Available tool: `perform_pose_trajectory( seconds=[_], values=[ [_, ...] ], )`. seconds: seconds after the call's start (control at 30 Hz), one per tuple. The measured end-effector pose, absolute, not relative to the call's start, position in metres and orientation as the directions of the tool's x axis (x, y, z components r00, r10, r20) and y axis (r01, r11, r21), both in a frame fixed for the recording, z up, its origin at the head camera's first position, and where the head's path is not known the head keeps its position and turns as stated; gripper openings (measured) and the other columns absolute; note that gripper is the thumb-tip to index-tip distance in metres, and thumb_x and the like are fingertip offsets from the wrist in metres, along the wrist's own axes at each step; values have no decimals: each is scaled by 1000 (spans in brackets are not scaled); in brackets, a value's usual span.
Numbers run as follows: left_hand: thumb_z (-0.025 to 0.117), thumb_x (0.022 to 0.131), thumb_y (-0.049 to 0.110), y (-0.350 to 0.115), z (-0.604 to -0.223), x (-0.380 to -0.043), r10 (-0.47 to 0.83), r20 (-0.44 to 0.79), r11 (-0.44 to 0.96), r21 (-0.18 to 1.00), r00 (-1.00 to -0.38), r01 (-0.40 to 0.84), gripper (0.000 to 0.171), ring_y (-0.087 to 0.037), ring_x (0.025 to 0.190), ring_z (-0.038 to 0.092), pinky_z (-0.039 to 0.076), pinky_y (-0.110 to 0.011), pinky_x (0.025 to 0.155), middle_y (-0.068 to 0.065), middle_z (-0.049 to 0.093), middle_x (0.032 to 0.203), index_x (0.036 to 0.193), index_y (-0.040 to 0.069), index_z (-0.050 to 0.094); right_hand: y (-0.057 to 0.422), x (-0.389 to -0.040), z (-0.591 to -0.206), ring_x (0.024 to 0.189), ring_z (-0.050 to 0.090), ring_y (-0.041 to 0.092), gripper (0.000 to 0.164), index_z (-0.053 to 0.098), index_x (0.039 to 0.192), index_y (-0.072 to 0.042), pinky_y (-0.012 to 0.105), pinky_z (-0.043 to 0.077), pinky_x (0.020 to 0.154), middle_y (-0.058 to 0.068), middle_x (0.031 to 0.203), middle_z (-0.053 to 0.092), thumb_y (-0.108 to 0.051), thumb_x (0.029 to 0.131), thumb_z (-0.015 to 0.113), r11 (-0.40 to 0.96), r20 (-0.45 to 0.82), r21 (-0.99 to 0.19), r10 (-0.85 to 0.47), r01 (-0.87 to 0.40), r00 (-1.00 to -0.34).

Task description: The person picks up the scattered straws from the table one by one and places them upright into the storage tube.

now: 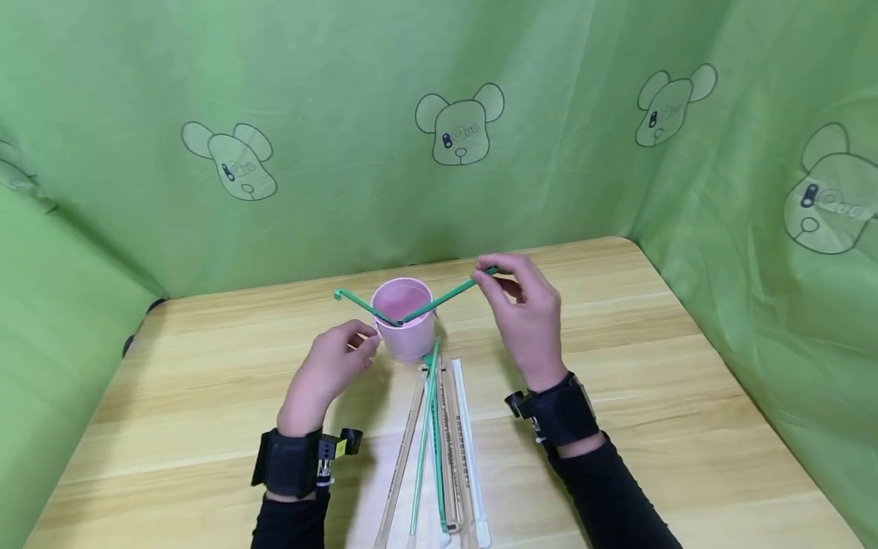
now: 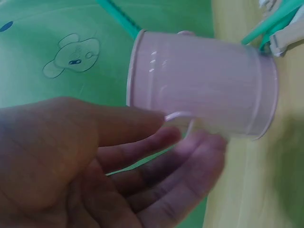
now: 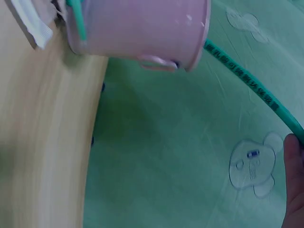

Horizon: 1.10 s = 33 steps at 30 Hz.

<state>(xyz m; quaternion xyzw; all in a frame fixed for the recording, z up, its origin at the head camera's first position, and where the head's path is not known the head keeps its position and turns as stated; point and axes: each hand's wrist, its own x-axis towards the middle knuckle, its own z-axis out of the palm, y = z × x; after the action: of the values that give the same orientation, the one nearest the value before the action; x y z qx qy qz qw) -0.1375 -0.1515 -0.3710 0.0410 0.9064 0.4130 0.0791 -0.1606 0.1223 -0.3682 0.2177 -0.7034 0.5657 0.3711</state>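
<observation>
A small pink bucket [image 1: 411, 343] stands upright on the table. My left hand [image 1: 338, 357] is at its left side; in the left wrist view, thumb and fingers close about the small side handle [image 2: 180, 115]. My right hand [image 1: 524, 305] is raised to the right of the bucket and pinches the upper end of a green straw [image 1: 449, 293] with dark printing. That straw slants down to the bucket's mouth. Another green length of straw [image 1: 360, 303] leans out to the left; whether the two join inside is unclear.
In front of the bucket lie several wrapped straws, brown [image 1: 405, 457], green [image 1: 423, 442] and white [image 1: 469, 457], on the wooden table [image 1: 652, 427]. Green cloth [image 1: 357, 213] printed with bear heads hangs behind and at both sides.
</observation>
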Motion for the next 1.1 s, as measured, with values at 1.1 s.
perform_pose_trajectory(
  seconds=[1.1],
  values=[
    [85, 88, 5, -101, -409, -130, 198, -275, 744, 667, -941, -39, 25, -21, 68, 52, 40, -31, 59, -5, 56, 75, 81, 6, 60, 118, -154, -382, 107, 70, 22, 50, 58, 147, -10, 35, 60, 90, 10, 128, 66, 8, 101, 66, 325, 556, -759, -126, -564, -821]
  ],
)
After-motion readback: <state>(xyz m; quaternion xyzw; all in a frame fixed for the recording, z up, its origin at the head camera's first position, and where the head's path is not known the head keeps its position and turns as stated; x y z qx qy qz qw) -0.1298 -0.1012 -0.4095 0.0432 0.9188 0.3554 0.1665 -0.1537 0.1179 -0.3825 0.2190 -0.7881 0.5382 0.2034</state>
